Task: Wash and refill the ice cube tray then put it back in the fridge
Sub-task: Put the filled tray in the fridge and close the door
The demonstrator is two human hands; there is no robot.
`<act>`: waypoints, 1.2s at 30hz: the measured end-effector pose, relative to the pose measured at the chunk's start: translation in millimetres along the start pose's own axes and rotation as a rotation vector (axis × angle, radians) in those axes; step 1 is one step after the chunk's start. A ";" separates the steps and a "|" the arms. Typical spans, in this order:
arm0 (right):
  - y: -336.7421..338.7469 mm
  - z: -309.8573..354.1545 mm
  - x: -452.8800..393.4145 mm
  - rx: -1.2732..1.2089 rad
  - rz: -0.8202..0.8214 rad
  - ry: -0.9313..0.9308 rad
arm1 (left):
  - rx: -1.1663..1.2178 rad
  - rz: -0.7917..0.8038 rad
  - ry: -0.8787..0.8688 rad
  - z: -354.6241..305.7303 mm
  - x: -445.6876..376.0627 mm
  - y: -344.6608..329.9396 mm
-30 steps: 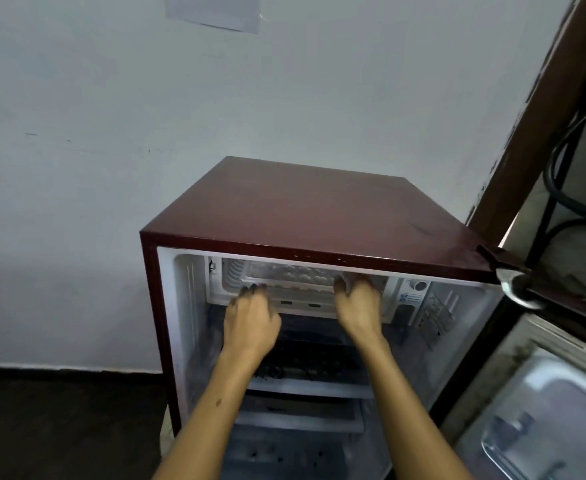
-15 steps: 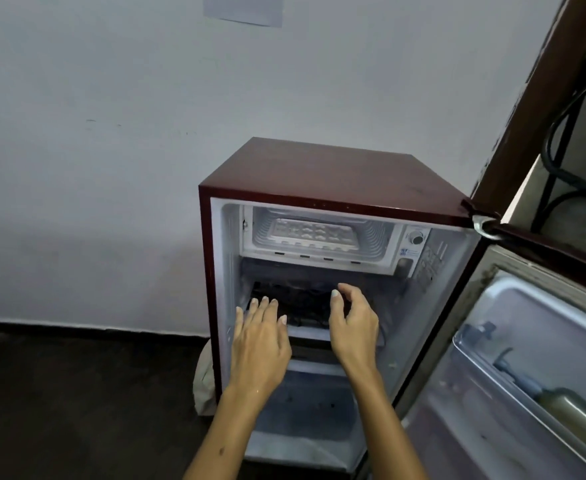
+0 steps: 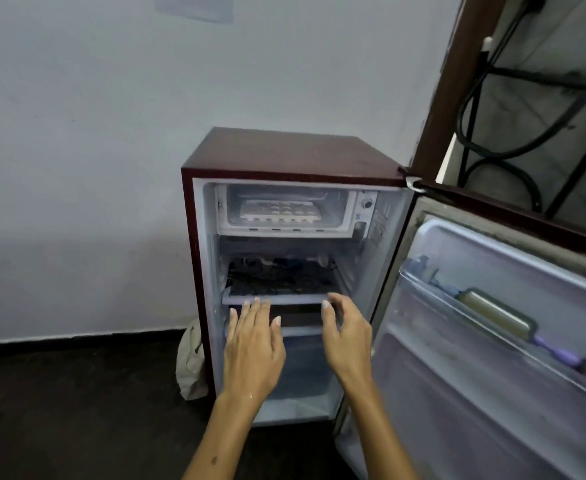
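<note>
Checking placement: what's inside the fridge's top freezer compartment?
One white plastic ice cube tray lies flat in the white freezer compartment. Whether its cells hold water cannot be told.

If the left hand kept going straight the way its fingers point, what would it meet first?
Probably the front edge of the white shelf: the left hand points up and into the fridge, fingertips just short of it. Depth is unclear.

The fridge (image 3: 284, 157) stands open, its door (image 3: 492, 341) swung wide to the right — the front is unblocked. The freezer compartment (image 3: 333, 209) holds the ice cube tray (image 3: 277, 211), with room above it. Below, dark clutter (image 3: 281, 278) crowds the shelf (image 3: 277, 298) — the bottom bay lies free.
</note>
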State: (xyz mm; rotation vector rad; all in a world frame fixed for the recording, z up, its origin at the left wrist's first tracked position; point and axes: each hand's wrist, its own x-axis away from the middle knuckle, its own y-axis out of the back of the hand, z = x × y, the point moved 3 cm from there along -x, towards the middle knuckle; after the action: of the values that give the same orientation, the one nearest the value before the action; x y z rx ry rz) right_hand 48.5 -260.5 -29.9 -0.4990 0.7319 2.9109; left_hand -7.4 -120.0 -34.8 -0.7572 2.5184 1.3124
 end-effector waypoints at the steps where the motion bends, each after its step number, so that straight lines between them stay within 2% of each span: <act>1: 5.4 -0.5 10.4 0.012 -0.006 -0.003 | 0.002 0.019 -0.002 -1.2 11.2 0.2; 5: 30.5 -0.8 49.3 0.078 -0.001 0.016 | 0.007 0.092 -0.010 -10.9 50.2 1.2; 9: 63.6 -2.5 70.1 0.096 -0.070 0.024 | -0.001 0.133 -0.046 -31.8 72.8 1.4; 19: 162.1 -40.4 92.0 0.057 -0.294 0.043 | 0.081 0.045 -0.116 -119.3 105.8 -8.0; 22: 216.2 -57.4 91.5 0.045 -0.469 0.080 | 0.112 0.059 -0.162 -161.2 122.7 -22.0; 28: 344.0 -103.7 85.5 0.042 -0.930 0.130 | 0.159 0.079 -0.275 -244.1 150.9 -51.1; 31: 398.7 -134.0 77.0 0.052 -1.077 0.081 | 0.192 0.105 -0.338 -285.6 165.7 -65.6; 33: 427.3 -153.0 65.9 -0.003 -1.080 -0.005 | 0.219 0.132 -0.373 -313.6 175.0 -76.0; 36: 457.7 -171.9 47.5 -0.116 -0.994 -0.127 | 0.262 0.172 -0.407 -352.5 185.9 -91.6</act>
State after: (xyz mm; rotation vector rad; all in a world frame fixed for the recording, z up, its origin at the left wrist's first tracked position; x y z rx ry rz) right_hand -25.7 -744.1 14.0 -0.4886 0.1836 2.0197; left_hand -97.3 -513.2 32.3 -0.1972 2.3874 1.0247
